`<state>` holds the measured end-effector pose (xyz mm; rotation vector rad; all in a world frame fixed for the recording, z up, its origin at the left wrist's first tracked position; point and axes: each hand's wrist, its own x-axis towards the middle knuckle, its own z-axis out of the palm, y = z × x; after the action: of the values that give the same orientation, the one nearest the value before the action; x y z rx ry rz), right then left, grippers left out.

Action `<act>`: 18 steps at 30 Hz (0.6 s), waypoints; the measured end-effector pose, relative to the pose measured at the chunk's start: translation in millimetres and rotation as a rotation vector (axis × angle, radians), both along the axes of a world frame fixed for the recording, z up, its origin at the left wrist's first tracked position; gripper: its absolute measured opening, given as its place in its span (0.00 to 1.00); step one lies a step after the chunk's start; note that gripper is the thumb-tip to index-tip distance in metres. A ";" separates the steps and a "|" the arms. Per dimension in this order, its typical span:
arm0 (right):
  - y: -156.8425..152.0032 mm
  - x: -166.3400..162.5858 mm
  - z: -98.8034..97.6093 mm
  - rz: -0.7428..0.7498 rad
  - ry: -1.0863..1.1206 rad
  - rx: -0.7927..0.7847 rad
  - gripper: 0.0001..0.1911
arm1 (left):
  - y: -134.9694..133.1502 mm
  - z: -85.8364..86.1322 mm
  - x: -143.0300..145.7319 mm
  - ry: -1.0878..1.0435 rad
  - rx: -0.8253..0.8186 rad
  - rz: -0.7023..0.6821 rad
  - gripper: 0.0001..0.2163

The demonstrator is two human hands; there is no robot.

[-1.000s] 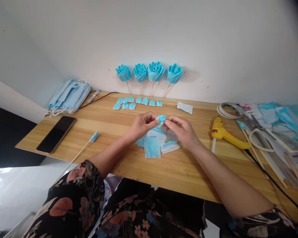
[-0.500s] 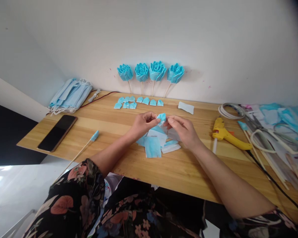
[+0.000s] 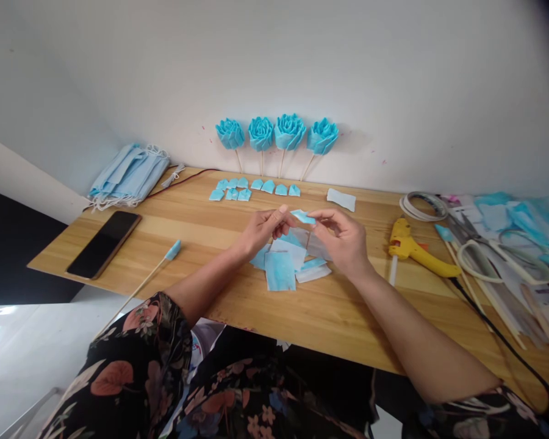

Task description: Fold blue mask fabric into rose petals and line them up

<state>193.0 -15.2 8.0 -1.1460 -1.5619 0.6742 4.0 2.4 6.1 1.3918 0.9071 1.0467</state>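
Note:
My right hand (image 3: 343, 241) pinches a small folded piece of blue mask fabric (image 3: 304, 216) between thumb and fingers, raised over the table. Close to the piece's other end is my left hand (image 3: 263, 230), its fingers curled and its thumb lifted, with nothing visible in its grasp; whether a fingertip touches the fabric I cannot tell. Below both hands lies a loose pile of cut blue and white fabric squares (image 3: 280, 271). Several folded blue petals (image 3: 268, 186) are lined up in rows farther back.
Several blue fabric roses (image 3: 290, 132) on sticks lean against the wall. At left are stacked face masks (image 3: 129, 175), a phone (image 3: 104, 245) and a blue-tipped stick (image 3: 172, 250). A yellow glue gun (image 3: 405, 247), tape rolls (image 3: 423, 206) and scissors (image 3: 498, 253) lie at right.
The folded piece has turned flatter and shifted slightly right, now pinched by my right hand. My left thumb has come up off it. The view has shifted slightly.

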 end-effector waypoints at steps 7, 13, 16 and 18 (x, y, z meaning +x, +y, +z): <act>0.4 -1.8 -6.5 0.067 -0.133 0.127 0.11 | 0.4 3.1 1.2 -0.033 -0.039 0.045 0.20; 3.0 -3.8 -8.3 0.042 -0.104 0.133 0.16 | 0.7 1.5 1.2 -0.079 -0.019 0.051 0.18; 3.5 -3.0 -9.0 0.031 -0.108 0.152 0.18 | 1.1 1.2 1.0 -0.077 -0.013 0.053 0.17; 3.4 -2.2 -8.3 0.034 -0.128 0.197 0.18 | 1.0 1.8 0.9 -0.074 -0.014 0.052 0.17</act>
<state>190.8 -11.8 -0.3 -1.0340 -1.7187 0.4647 4.9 3.4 7.9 1.3152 0.8985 1.1219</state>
